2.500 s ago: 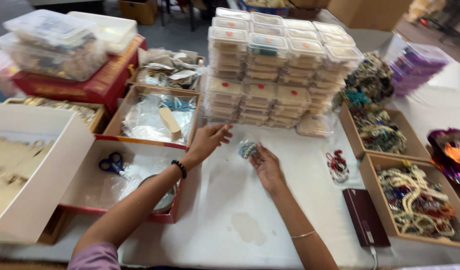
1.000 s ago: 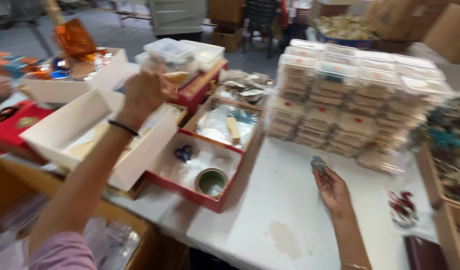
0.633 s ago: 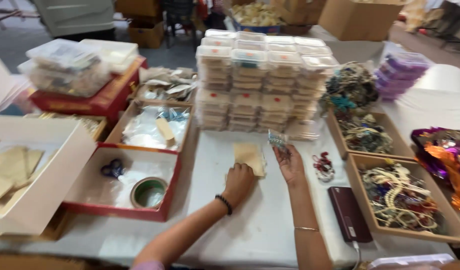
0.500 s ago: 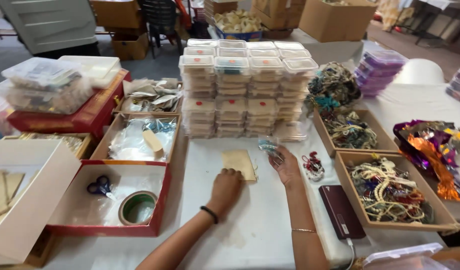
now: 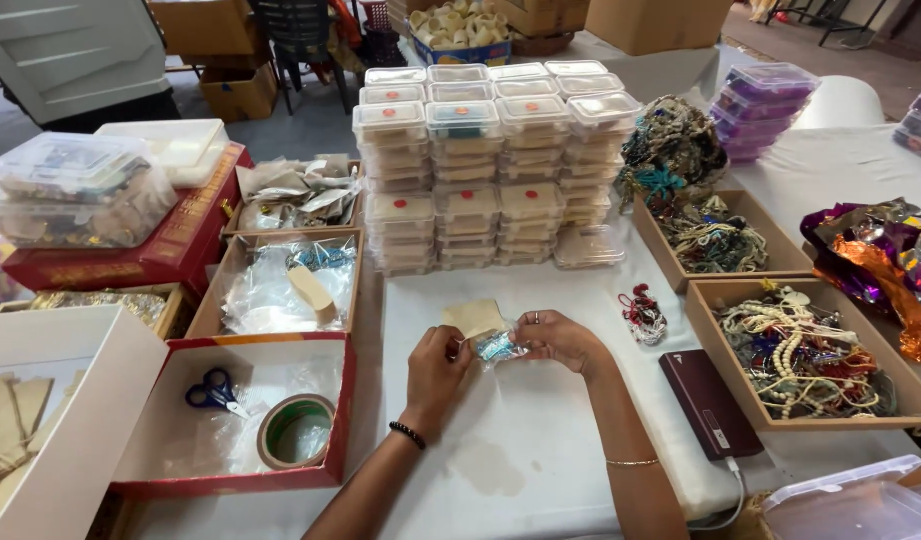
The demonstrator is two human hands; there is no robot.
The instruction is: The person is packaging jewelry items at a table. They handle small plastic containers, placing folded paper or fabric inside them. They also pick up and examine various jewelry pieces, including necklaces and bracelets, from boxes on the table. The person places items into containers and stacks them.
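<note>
My left hand [image 5: 436, 370] and my right hand [image 5: 561, 340] meet over the white table [image 5: 541, 450], both pinching a small clear packet [image 5: 499, 347] with blue-and-white contents. A tan square of card [image 5: 473, 318] lies on the table, its near edge under my left fingertips. I wear a dark band on the left wrist and a thin bangle on the right forearm. Behind my hands rises a stack of clear lidded boxes [image 5: 491, 170].
A red box [image 5: 241, 410] at left holds blue scissors [image 5: 213, 390] and a tape roll [image 5: 296, 432]. Cardboard trays of beaded jewellery [image 5: 811, 350] stand at right, beside a maroon power bank [image 5: 709, 400]. A small red trinket [image 5: 643, 312] lies near my right hand.
My left hand reached far left to a box, came back with the tan card and laid it down. Now both hands have joined on the small packet.
</note>
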